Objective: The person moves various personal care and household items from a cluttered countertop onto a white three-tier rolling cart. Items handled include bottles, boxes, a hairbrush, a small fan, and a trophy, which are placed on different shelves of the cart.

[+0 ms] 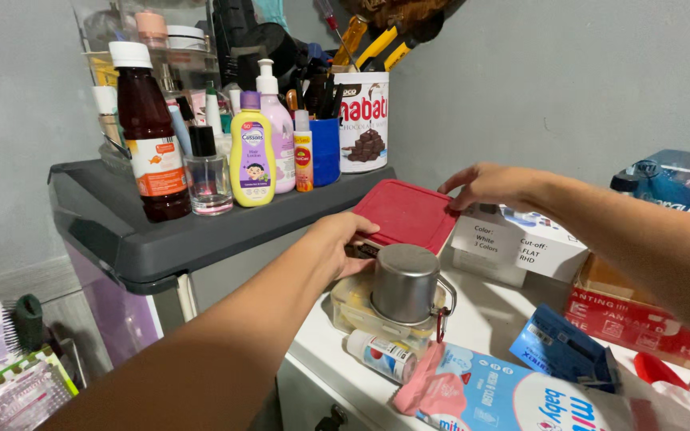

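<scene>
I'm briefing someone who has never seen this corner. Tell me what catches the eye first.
Centre frame, the left hand and the right hand grip opposite edges of a flat red plastic lid. Just below it, an upturned steel mug sits on a clear plastic box. To the left, a grey plastic cabinet top carries a tall dark sauce bottle and a yellow lotion bottle.

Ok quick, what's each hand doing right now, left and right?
Left hand: fingers closed on the near edge of the red lid.
Right hand: fingers curled over the lid's far corner, gripping it.
</scene>
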